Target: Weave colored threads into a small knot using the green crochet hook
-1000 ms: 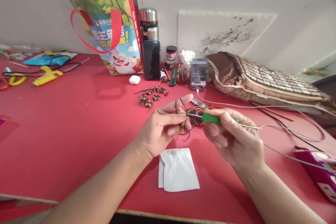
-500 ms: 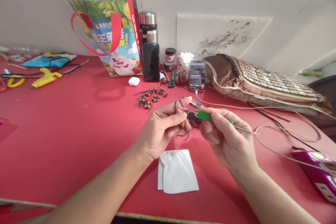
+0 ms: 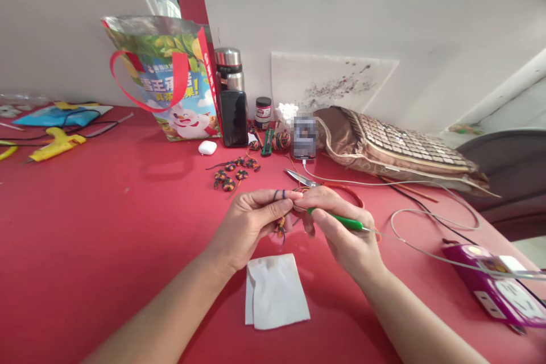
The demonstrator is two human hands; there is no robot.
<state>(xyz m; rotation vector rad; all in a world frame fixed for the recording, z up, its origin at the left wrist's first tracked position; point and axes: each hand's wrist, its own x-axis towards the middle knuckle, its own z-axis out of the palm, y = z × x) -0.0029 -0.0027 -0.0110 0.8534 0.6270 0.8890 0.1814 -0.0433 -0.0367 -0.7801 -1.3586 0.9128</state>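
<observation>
Pinched in my left hand (image 3: 260, 213) is a small multicoloured crochet piece (image 3: 280, 225), orange and dark, hanging below the fingers. Dark blue yarn (image 3: 279, 194) loops round my left index finger. My right hand (image 3: 345, 230) is closed on a crochet hook with a green handle (image 3: 347, 220). The hook's tip is at my left fingertips, largely hidden by the fingers. Behind my right hand lie scissors (image 3: 301, 177), their handles partly covered. Several finished crochet rounds (image 3: 230, 173) in the same colours lie on the red table beyond my left hand.
A folded white tissue (image 3: 279, 296) lies below my hands. Farther back stand a gift bag (image 3: 183, 91), a thermos (image 3: 230, 68), a dark phone (image 3: 234, 119) and a propped phone (image 3: 304, 136) on a cable. A brown bag (image 3: 384, 142) and purple power strip (image 3: 490, 284) are right; a yellow glue gun (image 3: 57, 144) is left.
My right hand has moved in against my left fingertips, bringing the hook with it. The yarn on my left index finger lies closer to the finger. The camera view has tilted up and shifted right.
</observation>
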